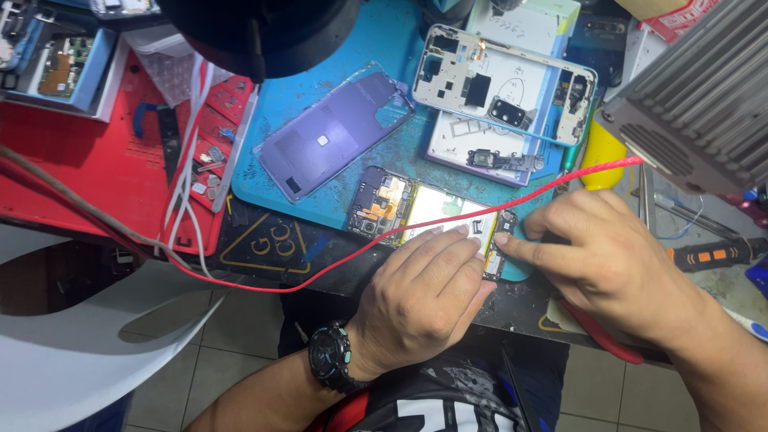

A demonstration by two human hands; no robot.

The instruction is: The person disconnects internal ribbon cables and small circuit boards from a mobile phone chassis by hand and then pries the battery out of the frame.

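Hands both down on the opened phone (432, 212) at the near edge of the blue work mat (376, 48). Phone lies flat, back off, long axis running left to right across me, tilted slightly down to the right — camera-end board at the left, pale battery in the middle, bottom-end board at the right.

Left hand (428, 292) rests palm down over the near long edge, fingers flat and together, fingertips touching the battery area. Not gripping anything, just pinning it to the mat.

Right hand (604, 252) comes in from the right, so it is the one nearer the bottom end. Index finger stretched out, tip touching the small board at that end; other fingers curled, and I can't tell whether they hold a tool — the knuckles hide it.

Red cable (336, 268) crosses over the phone's right part, running from the grey ribbed unit (696, 112) at upper right, over the battery, off to the left.

Nearby, apart from my hands: purple back cover (332, 132) beyond the phone to the left, white mid-frame (504, 84) beyond it, red parts tray (96, 172) far left.
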